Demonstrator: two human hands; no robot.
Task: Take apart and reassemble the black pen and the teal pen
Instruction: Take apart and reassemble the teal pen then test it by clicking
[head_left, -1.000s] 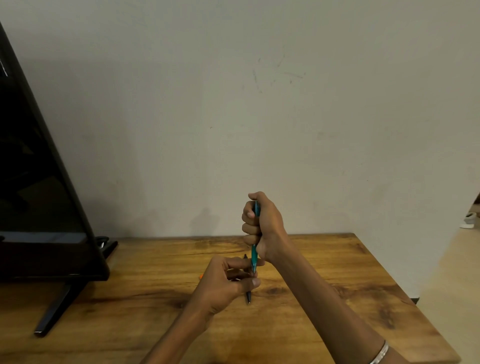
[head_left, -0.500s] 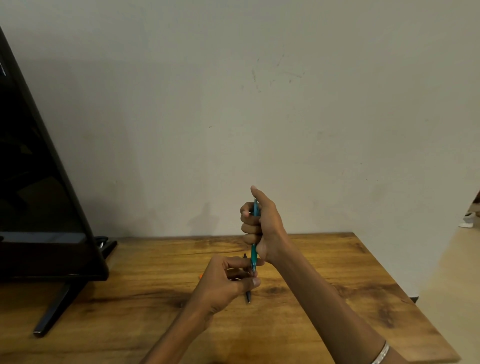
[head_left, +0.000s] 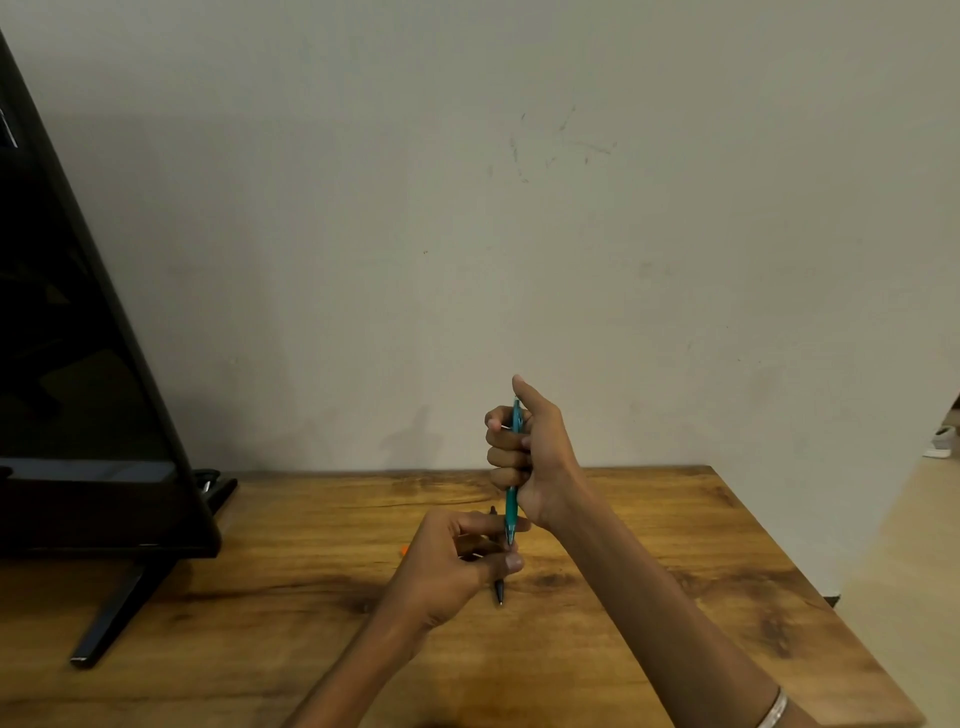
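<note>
My right hand (head_left: 530, 452) grips the teal pen (head_left: 512, 506) upright above the wooden table (head_left: 649, 571), fingers wrapped round its upper barrel and thumb raised beside its top end. The pen's tip points down into my left hand (head_left: 457, 564), whose thumb and forefinger pinch at the tip. The black pen (head_left: 499, 591) lies on the table under my left hand; only its two ends show, near my fingertips.
A large black monitor (head_left: 78, 389) on a slanted stand (head_left: 111, 618) fills the left side of the table. A small orange piece (head_left: 403, 550) peeks out left of my left hand. A plain wall stands behind; the table's right edge drops to the floor.
My right thumb has lifted off the teal pen's top end and now sticks up. Both hands and the pens stay where they were.
</note>
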